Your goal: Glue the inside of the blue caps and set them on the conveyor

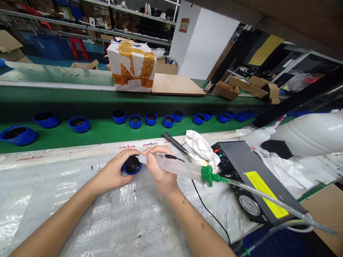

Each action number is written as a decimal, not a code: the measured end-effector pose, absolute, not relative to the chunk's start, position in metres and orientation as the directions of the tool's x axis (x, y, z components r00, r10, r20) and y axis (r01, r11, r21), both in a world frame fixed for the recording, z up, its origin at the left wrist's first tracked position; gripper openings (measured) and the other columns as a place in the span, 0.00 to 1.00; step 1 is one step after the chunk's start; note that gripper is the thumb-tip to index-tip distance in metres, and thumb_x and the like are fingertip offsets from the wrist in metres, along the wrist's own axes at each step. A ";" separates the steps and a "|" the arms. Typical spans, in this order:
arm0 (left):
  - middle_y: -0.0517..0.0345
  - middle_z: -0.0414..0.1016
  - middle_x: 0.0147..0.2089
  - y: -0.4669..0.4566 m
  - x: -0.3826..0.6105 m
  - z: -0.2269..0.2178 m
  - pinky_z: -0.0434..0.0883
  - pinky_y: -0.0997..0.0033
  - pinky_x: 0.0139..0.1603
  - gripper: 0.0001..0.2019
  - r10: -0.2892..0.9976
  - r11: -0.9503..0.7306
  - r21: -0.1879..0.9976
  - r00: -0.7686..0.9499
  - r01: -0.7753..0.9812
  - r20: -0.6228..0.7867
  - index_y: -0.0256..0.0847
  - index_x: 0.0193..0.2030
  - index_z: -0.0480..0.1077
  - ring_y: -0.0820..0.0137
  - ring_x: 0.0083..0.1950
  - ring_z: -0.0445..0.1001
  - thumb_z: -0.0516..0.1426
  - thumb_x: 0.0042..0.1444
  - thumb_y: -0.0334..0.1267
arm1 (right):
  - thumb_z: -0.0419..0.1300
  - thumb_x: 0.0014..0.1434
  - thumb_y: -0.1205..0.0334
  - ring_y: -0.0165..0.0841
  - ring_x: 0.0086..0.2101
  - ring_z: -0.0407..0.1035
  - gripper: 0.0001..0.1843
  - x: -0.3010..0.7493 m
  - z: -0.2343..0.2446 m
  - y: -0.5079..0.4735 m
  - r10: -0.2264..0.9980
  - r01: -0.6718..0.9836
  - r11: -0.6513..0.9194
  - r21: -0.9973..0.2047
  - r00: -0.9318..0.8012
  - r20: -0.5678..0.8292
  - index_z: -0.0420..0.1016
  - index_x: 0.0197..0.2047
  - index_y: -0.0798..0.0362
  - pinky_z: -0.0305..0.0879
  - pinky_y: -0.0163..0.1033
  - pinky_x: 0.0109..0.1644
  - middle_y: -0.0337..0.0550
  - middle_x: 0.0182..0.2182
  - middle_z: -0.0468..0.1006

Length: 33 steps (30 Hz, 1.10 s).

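My left hand is wrapped round a blue cup-like ring with a black inside, tilted so that its mouth faces me. In my right hand is a clear glue-dispensing syringe, its tip at the rim of the blue part. A green cap closes the syringe's back end, and a clear air hose runs from it to the right. Against the barrel, by my right fingers, lies a small switch with a black cable. Whether glue is flowing I cannot tell.
Several blue cups stand along the green conveyor belt beyond the bench. A grey dispenser box with a gauge sits at right, beside white cloths and a black-handled tool. Farther back is a taped carton.
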<state>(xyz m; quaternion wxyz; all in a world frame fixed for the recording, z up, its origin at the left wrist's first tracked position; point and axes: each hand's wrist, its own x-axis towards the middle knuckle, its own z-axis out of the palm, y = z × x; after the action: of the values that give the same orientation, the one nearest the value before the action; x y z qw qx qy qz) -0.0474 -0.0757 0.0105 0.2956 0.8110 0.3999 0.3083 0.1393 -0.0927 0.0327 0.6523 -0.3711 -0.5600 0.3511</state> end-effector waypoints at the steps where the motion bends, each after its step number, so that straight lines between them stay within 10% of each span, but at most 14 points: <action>1: 0.53 0.74 0.61 -0.076 -0.047 0.011 0.73 0.57 0.62 0.25 0.833 -0.502 0.727 0.489 0.469 0.259 0.47 0.61 0.66 0.58 0.62 0.74 0.60 0.55 0.30 | 0.64 0.62 0.65 0.37 0.39 0.80 0.02 0.140 0.033 -0.093 0.872 -0.045 0.480 -0.876 0.132 0.471 0.76 0.39 0.48 0.76 0.45 0.49 0.41 0.36 0.84; 33: 0.48 0.73 0.61 -0.073 -0.047 0.010 0.72 0.52 0.63 0.25 0.848 -0.463 0.751 0.483 0.471 0.220 0.45 0.61 0.64 0.55 0.62 0.73 0.60 0.56 0.33 | 0.63 0.62 0.63 0.37 0.38 0.80 0.01 0.143 0.034 -0.093 0.860 0.069 0.484 -0.872 0.148 0.489 0.75 0.38 0.49 0.76 0.44 0.48 0.41 0.34 0.84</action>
<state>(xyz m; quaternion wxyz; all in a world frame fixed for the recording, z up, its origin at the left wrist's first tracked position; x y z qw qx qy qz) -0.0467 -0.0733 0.0098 0.3149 0.8014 0.4114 0.2989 0.1433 -0.0925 0.0338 0.6411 -0.4036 -0.5753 0.3084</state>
